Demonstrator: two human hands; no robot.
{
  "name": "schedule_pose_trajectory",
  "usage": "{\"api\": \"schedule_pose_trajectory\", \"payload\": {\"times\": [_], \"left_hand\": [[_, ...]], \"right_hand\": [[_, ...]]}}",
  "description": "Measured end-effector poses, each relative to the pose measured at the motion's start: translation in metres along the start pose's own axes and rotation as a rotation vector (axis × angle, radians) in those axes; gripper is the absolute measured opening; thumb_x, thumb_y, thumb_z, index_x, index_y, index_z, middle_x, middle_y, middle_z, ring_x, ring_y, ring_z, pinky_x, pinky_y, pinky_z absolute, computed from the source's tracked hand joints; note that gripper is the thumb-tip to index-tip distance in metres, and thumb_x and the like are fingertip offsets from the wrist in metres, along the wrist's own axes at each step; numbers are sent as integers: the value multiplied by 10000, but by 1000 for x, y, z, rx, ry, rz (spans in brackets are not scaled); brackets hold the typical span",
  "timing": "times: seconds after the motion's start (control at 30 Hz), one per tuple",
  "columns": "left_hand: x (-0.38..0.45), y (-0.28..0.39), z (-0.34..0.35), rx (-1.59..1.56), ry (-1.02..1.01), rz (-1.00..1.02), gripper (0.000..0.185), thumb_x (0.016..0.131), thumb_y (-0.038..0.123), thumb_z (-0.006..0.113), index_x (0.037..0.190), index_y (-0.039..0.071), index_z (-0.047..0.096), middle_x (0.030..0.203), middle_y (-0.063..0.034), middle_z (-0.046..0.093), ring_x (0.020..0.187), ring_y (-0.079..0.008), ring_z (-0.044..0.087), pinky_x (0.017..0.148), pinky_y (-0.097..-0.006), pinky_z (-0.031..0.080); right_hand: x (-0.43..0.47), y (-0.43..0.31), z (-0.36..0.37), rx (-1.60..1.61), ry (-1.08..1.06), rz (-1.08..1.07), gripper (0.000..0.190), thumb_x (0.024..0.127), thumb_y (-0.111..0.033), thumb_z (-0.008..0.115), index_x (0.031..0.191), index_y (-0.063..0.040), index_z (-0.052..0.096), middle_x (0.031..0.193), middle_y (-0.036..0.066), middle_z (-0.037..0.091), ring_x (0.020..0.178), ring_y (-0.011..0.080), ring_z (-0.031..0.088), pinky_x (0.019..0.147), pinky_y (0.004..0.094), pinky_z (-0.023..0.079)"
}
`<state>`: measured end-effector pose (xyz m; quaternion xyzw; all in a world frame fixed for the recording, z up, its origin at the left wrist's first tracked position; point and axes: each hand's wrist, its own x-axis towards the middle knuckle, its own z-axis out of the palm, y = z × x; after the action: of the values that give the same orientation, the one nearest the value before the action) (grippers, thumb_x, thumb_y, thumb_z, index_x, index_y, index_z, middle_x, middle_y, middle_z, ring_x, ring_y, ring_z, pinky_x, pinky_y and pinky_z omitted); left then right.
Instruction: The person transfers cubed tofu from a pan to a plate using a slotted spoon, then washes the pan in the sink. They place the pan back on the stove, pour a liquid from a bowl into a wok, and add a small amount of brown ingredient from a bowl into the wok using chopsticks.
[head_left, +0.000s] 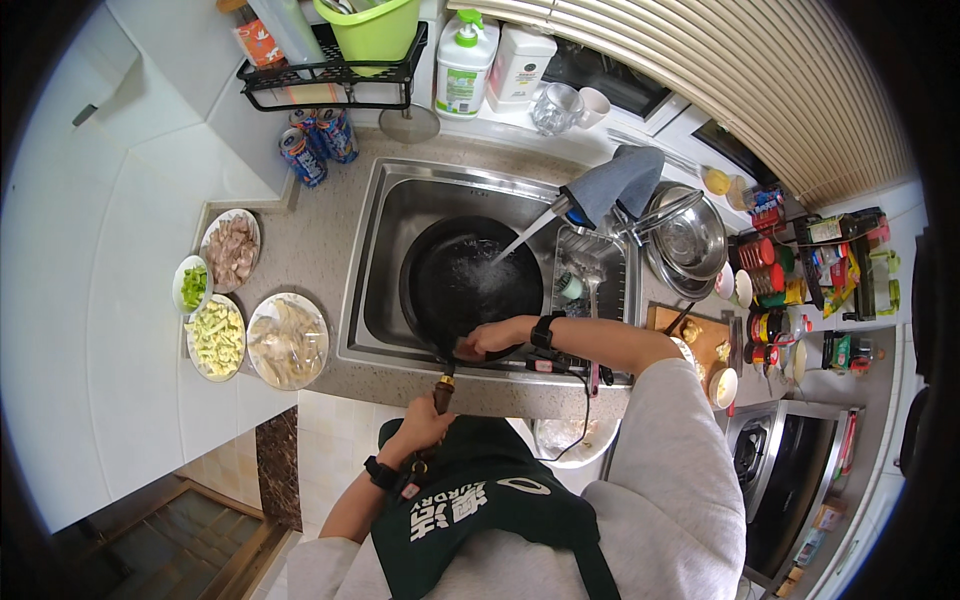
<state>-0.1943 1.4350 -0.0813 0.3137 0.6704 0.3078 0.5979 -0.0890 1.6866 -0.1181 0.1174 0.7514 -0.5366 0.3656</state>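
Observation:
A black wok (472, 281) lies in the left basin of a stainless steel sink (382, 225). Water runs into it from the faucet (525, 232), whose body is draped with a grey cloth (611, 184). My left hand (424, 426) is closed round the wok's wooden handle (443, 394), over the counter's front edge. At the wok's near rim, beside the handle's base, is my right hand (491, 339), its fingers bent over something small and reddish-brown that I cannot make out. Both wrists wear black bands.
Plates of sliced meat (231, 251), chopped vegetables (216, 337) and wrapped food (289, 341) stand left, with a small green-filled bowl (193, 285). Drink cans (302, 157) stand behind. Metal bowls (686, 232), a cutting board (694, 330) and seasoning jars are at right. A wire basket (589, 262) sits in the sink.

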Motion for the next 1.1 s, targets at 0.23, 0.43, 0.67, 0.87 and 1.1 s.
{"api": "schedule_pose_trajectory", "payload": {"times": [0.23,0.43,0.67,0.87,1.1], "left_hand": [[3,-9,6,-45,-6,-10,173,796,89,615,763,-38,503,538,-92,578,455,-186,601,431,-316,479],[-2,1,4,-128,-13,-42,163,799,85,603,761,-36,500,544,-86,566,445,-177,582,416,-308,465],[5,-2,2,-28,-32,14,167,792,100,601,740,-32,514,527,-94,565,443,-188,589,419,-316,469],[9,-8,9,1,12,-19,186,780,123,617,727,-31,526,524,-100,576,455,-206,608,442,-333,483],[8,-6,8,-41,-1,-31,169,780,125,614,752,-27,546,542,-97,590,470,-203,614,460,-323,488]], "right_hand": [[-5,28,-29,-757,-229,287,345,909,-228,462,1154,-45,623,1173,135,611,1082,364,538,922,481,382],[-10,37,-42,-1113,-170,411,362,901,-289,483,1113,-52,655,1206,101,608,1073,345,572,838,620,386],[34,65,6,-787,-120,-207,357,840,-295,546,1014,2,640,969,168,658,915,342,602,763,380,462],[11,-24,13,160,175,-45,175,789,-111,495,838,35,579,860,159,626,757,261,538,694,368,404],[-15,39,-14,-766,-187,281,295,916,-212,450,1026,-29,654,1089,98,621,990,321,566,823,547,405]]}}
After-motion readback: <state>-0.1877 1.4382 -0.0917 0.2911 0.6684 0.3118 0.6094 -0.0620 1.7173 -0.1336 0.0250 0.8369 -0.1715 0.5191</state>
